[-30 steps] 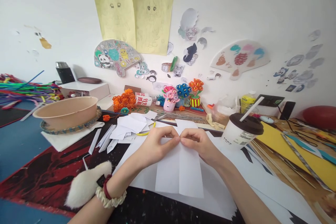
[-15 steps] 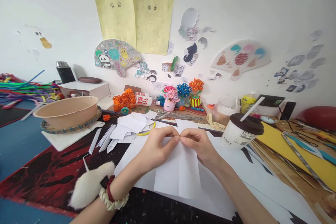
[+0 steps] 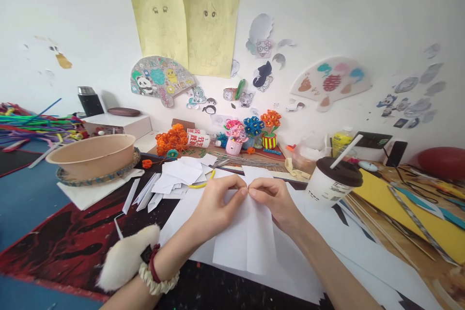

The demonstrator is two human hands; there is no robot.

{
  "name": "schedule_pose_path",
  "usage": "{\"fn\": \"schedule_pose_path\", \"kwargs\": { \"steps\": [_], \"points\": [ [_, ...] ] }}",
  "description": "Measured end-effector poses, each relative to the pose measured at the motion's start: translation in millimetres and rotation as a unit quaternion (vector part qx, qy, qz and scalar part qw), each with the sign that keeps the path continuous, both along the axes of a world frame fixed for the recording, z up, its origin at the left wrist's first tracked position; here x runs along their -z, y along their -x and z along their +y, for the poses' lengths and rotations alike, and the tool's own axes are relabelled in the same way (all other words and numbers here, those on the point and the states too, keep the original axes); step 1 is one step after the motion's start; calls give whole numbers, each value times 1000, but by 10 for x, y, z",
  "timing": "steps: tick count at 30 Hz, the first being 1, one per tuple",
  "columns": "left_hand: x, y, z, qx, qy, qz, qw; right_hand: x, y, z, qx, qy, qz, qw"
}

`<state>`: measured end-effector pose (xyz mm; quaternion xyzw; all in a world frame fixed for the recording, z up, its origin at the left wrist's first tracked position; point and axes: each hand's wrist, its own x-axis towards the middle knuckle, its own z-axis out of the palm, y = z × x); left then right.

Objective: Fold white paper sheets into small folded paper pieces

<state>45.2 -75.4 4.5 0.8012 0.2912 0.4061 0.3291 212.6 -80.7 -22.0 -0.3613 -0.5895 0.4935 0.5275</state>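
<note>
A white sheet of paper [image 3: 245, 247] with a crease down its middle hangs from my fingers, upright over larger white sheets [image 3: 294, 271] on the table. My left hand [image 3: 221, 203] pinches its top edge between thumb and forefinger. Close against it, almost fingertip to fingertip, my right hand [image 3: 274, 201] pinches the same edge. The sheet's lower end is loose. Just beyond my left hand lie a pile of white paper pieces [image 3: 181, 172] and a yellow pipe cleaner [image 3: 198, 186]. Several folded paper strips [image 3: 147, 191] are left of the pile.
A lidded cup with a straw [image 3: 332, 179] stands right of my right hand. At the left are a beige basin [image 3: 90, 157] and a white fluffy thing [image 3: 127, 261] by my forearm. Pipe-cleaner flowers [image 3: 236, 133] line the back; yellow card [image 3: 407, 213] lies at the right.
The view has shifted very slightly. Both hands keep the same pinch on the paper, with no clear movement.
</note>
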Motion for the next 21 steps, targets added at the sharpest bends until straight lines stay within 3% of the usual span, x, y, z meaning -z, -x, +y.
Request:
{"fn": "schedule_pose_path", "kwargs": {
  "steps": [7,13,21],
  "points": [
    [-30,-4,5,-21,1,-3,1000,-23,-24,-9,11,5,-20,1000],
    [-28,24,117,-34,52,3,998,-78,-87,13,30,18,-31,999],
    [19,45,182,-56,173,-60,982,-96,-32,-1,2,140,41,989]
  ]
}}
